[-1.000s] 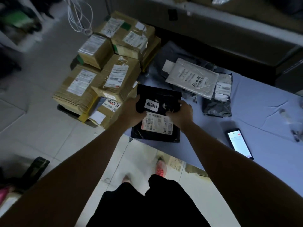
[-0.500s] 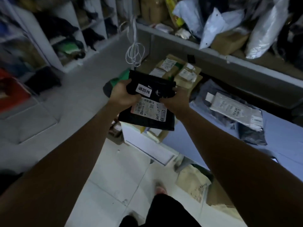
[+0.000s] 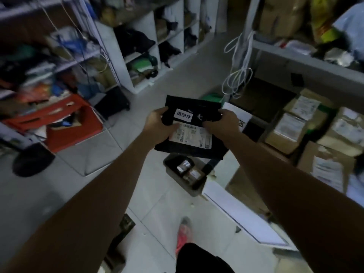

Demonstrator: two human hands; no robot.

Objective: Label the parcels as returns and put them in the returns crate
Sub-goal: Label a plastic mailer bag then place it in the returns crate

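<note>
I hold a black parcel bag [image 3: 194, 107] in mid-air in front of me, over the floor. It carries a small white returns label [image 3: 183, 115] near its top and a white shipping label [image 3: 192, 136] below. My left hand [image 3: 157, 123] grips its left edge, and my right hand [image 3: 221, 123] grips its right edge. A dark bin [image 3: 187, 174] with small brown parcels in it stands on the floor just below the bag. A red crate [image 3: 65, 123] sits on the floor to the left.
Stacked brown cardboard boxes [image 3: 307, 123] fill the right side beside the table edge [image 3: 242, 215]. White shelves [image 3: 141, 50] with clutter line the back and left. A coil of white cable [image 3: 236, 75] hangs by the right shelf. My red shoe [image 3: 184, 233] is on the tiled floor.
I have lifted the black bag off the table and turned left with it. The view has swung from the table to the floor and shelves. Both hands keep their grip.
</note>
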